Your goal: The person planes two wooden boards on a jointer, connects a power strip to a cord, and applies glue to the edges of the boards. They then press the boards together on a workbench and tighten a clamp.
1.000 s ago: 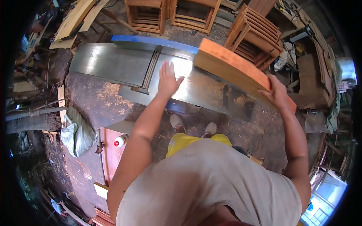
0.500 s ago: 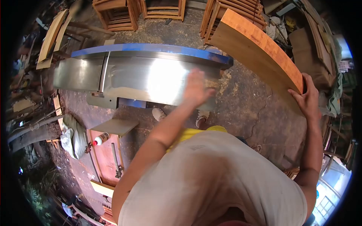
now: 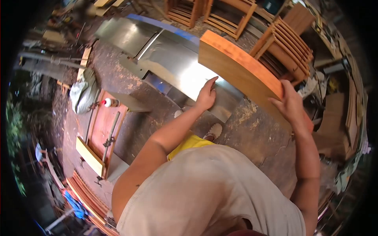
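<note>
A long thick wooden board [image 3: 240,76], orange on its upper edge, stands on edge over the right part of a shiny metal machine table [image 3: 169,59]. My right hand [image 3: 290,103] grips the board near its right end, thumb on the near face and fingers over the top edge. My left hand [image 3: 207,93] is over the near edge of the metal table, just left of the board's near face, with its index finger stretched out and nothing held. A blue fence [image 3: 173,29] runs along the table's far side, partly hidden by the board.
Stacked wooden frames [image 3: 285,51] stand beyond the board. At the left are a white sack [image 3: 83,94], a pink panel [image 3: 103,128] with clamps and a bottle [image 3: 111,102] on it. Wood shavings lie on the floor [image 3: 252,129].
The view has turned. Since half a second ago, the board has come back over the metal table in my right hand, and my left hand has moved to the table's near edge.
</note>
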Tool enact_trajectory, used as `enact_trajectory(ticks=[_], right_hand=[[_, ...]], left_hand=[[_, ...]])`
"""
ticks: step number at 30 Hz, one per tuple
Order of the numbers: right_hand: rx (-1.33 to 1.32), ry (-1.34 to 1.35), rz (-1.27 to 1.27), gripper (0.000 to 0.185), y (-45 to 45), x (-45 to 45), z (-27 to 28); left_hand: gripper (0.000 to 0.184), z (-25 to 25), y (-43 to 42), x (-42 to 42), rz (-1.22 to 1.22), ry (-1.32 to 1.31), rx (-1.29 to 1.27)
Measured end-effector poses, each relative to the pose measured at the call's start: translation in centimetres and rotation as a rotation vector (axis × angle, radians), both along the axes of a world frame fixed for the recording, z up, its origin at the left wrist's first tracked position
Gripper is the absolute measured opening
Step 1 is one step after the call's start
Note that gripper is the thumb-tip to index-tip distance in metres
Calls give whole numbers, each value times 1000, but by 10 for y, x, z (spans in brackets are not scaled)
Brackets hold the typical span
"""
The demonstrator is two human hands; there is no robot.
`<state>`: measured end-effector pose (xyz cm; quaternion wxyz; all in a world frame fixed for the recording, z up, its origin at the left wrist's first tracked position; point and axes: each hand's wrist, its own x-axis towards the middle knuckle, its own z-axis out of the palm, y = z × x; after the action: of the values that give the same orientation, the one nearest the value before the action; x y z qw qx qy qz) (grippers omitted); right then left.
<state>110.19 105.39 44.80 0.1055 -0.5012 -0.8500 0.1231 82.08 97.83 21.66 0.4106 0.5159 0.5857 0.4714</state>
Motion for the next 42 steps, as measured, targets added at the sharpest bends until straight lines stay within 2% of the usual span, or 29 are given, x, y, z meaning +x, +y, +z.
enact_trajectory(ticks=[1,3,4,6,7,12,14,16,18,20,21,25,27,29,30,32,33,34,36,38,39,40,42], right_hand=[[-29,4,20,64,8,-23,-13],[-75,-24,40,61,24,-75,-32],[-99,-53,34,59,29,-101,-40],[-44,-57,55,58,38,-144,-61],[-8,-44,50,57,42,-162,-68],[28,-101,39,59,60,-231,-87],[26,-139,34,60,68,-249,-88],[20,-216,-12,60,68,-260,-88],[22,-265,-16,64,73,-260,-99],[166,-164,139,72,75,-258,-108],[162,-191,182,85,76,-261,-106],[158,-249,200,94,72,-274,-95],[44,-325,64,100,67,-282,-91],[24,-330,58,100,68,-281,-90],[12,-324,53,100,68,-281,-91],[84,-337,78,101,67,-282,-95],[90,-341,82,101,66,-283,-96],[98,-345,82,101,65,-283,-95],[106,-356,86,101,64,-285,-94],[120,-360,92,101,65,-283,-98],[136,-365,107,101,68,-279,-100],[154,-369,120,101,68,-275,-103],[179,-344,139,103,68,-274,-103]], left_hand=[[53,-5,-2,-3,32,-6,13],[64,-12,5,0,211,-314,97],[64,-2,11,-3,240,-326,117],[79,23,25,-14,209,-530,86],[89,17,38,-20,179,-643,116],[100,2,80,-62,281,-678,77],[106,-12,93,-73,288,-599,85],[112,1,88,-79,270,-610,70],[112,11,87,-83,229,-491,25],[115,20,84,-87,162,-578,37],[112,24,82,-86,166,-613,42],[112,7,86,-86,104,-587,52],[112,1,82,-90,87,-612,70],[92,-4,71,-102,117,-358,101],[92,-2,58,-118,130,-362,82],[46,1,20,-168,37,-680,60],[27,-15,-4,-181,184,-559,104],[18,-33,-30,-190,324,-434,146],[23,-59,-73,-207,676,-308,-19],[25,-139,-87,-221,952,-323,-231],[39,-195,-91,-224,970,-314,-236],[39,-203,-88,-229,980,-313,-238],[61,-214,-71,-239,991,-533,-276]])
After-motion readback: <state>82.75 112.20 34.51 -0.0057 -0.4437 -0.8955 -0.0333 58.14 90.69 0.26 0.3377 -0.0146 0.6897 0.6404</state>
